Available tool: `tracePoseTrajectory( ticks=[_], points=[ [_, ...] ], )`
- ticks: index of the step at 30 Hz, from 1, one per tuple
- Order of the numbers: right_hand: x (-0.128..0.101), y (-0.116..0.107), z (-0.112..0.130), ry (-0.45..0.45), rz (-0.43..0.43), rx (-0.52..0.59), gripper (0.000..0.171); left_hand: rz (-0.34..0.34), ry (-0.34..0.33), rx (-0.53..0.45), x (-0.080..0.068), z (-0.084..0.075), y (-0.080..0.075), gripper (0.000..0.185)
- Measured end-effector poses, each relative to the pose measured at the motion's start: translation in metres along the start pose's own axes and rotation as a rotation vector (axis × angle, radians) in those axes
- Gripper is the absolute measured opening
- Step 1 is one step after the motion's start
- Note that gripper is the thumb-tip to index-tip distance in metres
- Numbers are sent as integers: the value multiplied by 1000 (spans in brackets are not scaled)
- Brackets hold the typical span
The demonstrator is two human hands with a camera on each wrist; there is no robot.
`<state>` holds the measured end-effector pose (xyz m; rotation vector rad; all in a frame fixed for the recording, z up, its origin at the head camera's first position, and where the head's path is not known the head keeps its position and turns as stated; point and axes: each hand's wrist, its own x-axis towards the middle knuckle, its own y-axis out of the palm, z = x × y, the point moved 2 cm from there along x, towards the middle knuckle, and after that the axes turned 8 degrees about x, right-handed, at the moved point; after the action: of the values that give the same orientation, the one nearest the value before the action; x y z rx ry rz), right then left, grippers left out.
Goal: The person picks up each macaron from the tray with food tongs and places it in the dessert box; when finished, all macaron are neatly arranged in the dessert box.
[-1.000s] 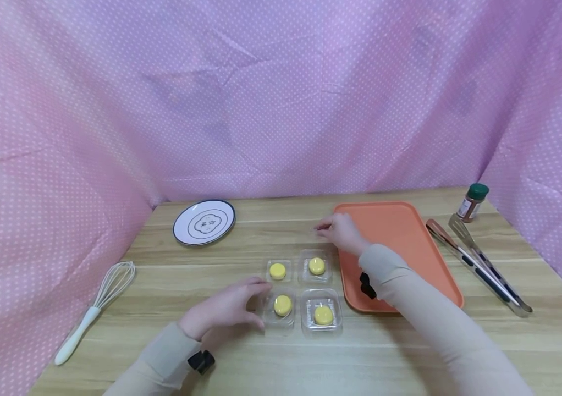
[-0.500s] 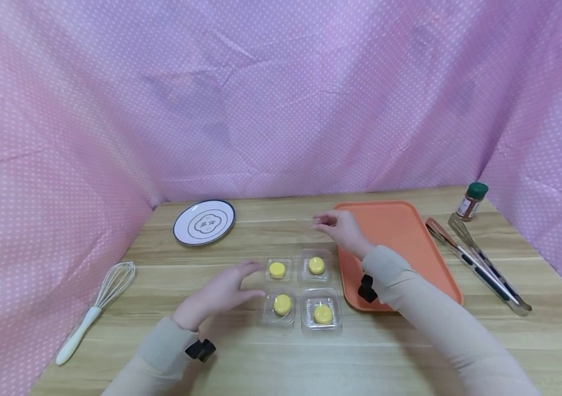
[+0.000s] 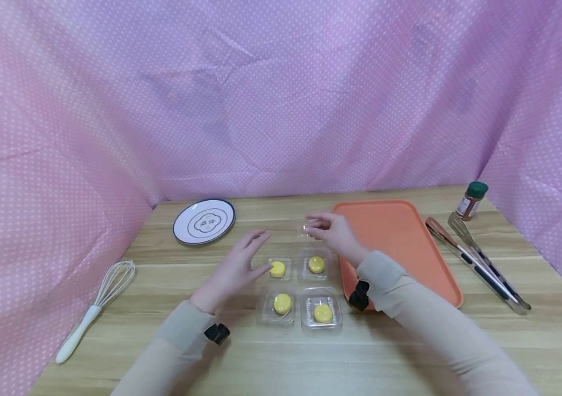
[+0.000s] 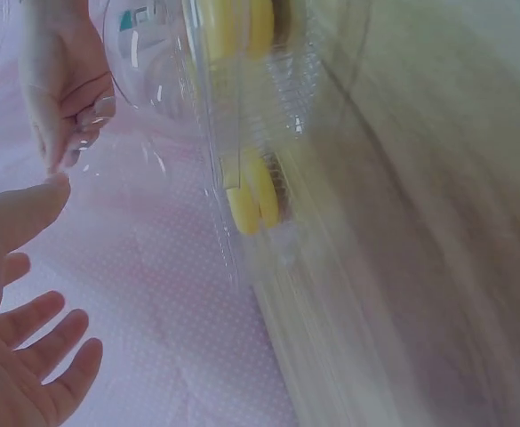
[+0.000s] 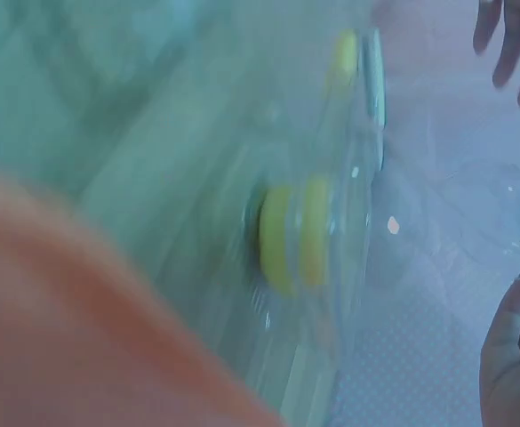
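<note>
In the head view, several clear plastic boxes stand grouped mid-table, each with a yellow macaron. They include a front right box (image 3: pixel 321 327) with its macaron (image 3: pixel 323 313) and a back left macaron (image 3: pixel 277 269). My right hand (image 3: pixel 332 234) pinches a thin clear plastic lid (image 3: pixel 304 229) above the table, behind the back right macaron (image 3: pixel 317 264). The lid's rounded shape shows faintly in the left wrist view. My left hand (image 3: pixel 236 269) hovers left of the back boxes, fingers extended and thumb apart, holding nothing. In the right wrist view, a macaron (image 5: pixel 295 236) appears blurred through clear plastic.
An orange tray (image 3: pixel 395 236) lies right of the boxes, beneath my right forearm. Tongs (image 3: pixel 479 264) and a green-capped spice jar (image 3: pixel 471 201) are farther right. A blue-rimmed plate (image 3: pixel 204 222) sits back left. A whisk (image 3: pixel 98 308) lies at the left edge.
My left hand has left the front left box, moving up and away toward the back. My right hand has shifted slightly left with the clear lid. The macarons stay in place.
</note>
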<state>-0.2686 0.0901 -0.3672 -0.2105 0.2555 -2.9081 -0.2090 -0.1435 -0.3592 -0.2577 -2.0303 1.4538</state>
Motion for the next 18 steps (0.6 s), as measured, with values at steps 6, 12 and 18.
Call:
tracePoseTrajectory(
  ticks=[6,12,18],
  points=[
    [-3,7,1,55,24,176,41,14,34,7,11,-3,3,77],
    [-8,13,0,131,26,366,42,-6,87,50,17,-7,7,82],
    [-11,18,0,203,39,558,42,-43,128,91,20,-7,7,79]
  ],
)
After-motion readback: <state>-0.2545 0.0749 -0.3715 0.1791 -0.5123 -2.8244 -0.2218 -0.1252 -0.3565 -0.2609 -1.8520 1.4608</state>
